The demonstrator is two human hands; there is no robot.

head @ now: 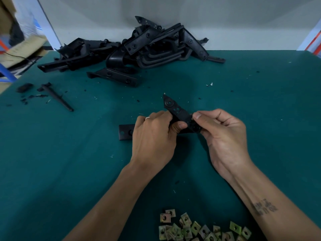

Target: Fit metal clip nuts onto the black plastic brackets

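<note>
A black plastic bracket point(175, 108) is held above the green table between both hands. My left hand point(152, 134) grips its middle from the left, thumb underneath. My right hand point(224, 133) pinches the bracket's near right end between thumb and fingers. The bracket's left end point(124, 132) sticks out past my left hand, with holes in it. Whether a clip nut sits under my right fingers is hidden. Several loose brass-coloured metal clip nuts point(196, 228) lie in a heap at the table's near edge.
A large pile of black brackets point(139, 49) lies against the white wall at the back. A thin black plastic piece point(57, 97) and small black scraps point(25, 87) lie at the left. Cardboard boxes point(19, 47) stand beyond the table's left corner.
</note>
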